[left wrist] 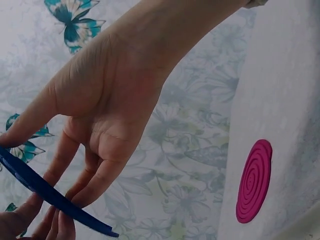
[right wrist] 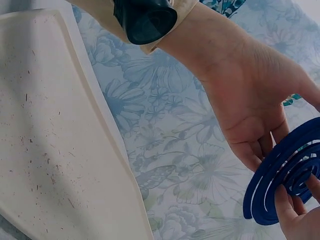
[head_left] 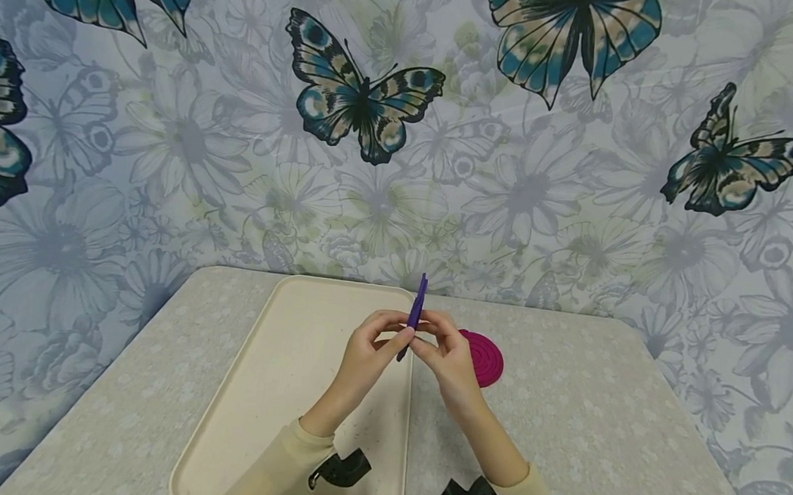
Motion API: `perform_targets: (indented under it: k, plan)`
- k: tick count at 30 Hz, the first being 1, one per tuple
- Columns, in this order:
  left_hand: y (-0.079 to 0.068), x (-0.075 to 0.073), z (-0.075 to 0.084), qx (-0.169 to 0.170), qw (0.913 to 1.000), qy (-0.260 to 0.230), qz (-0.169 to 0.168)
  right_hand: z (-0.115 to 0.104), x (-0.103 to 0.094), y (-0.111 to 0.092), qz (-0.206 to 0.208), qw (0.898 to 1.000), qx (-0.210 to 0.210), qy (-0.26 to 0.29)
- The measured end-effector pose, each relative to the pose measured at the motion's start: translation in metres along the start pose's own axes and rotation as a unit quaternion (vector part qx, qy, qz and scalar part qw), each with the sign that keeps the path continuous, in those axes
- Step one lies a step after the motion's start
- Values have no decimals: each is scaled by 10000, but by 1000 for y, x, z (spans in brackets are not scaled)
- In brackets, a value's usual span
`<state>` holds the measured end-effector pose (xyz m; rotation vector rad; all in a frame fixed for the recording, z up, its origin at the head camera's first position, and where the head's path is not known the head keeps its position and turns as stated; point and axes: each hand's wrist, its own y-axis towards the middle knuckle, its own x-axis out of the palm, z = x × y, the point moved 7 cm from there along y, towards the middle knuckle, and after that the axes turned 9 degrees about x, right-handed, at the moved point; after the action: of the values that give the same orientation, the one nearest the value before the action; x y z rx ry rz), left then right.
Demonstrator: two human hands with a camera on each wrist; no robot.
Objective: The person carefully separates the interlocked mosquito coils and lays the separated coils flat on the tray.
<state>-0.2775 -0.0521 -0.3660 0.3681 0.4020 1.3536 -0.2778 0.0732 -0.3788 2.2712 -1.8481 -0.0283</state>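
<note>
Above the right edge of the tray, my left hand (head_left: 370, 352) and right hand (head_left: 449, 360) meet and pinch a dark blue-violet spiral disc (head_left: 417, 302). In the head view it stands nearly upright, edge-on. Its open coils (right wrist: 265, 187) face the right wrist view, with my left fingers (right wrist: 290, 215) against them. The left wrist view shows the disc's thin edge (left wrist: 55, 197) slanting between the hands. A magenta disc with a spiral pattern (head_left: 485, 359) lies flat on the table, partly hidden behind my right hand in the head view.
A cream tray (head_left: 279, 377) covers the table's left-centre, with small reddish-brown specks scattered on it in the right wrist view. The speckled grey table (head_left: 583, 425) extends to the right. Behind it hangs a butterfly-and-flower patterned backdrop (head_left: 239, 139).
</note>
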Motion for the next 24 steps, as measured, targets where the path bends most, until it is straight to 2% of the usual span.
perform_targets:
  k: [6, 13, 24]
  plan:
    - [0, 1, 1, 116, 9999, -67, -72, 0, 1, -1, -127, 9996, 80, 238]
    - [-1, 1, 1, 21, 9998, -164, -129, 1, -1, -1, -80, 9994, 278, 191]
    - [3, -5, 4, -25, 9988, 193, -457, 0, -6, -1, -76, 9990, 446, -67]
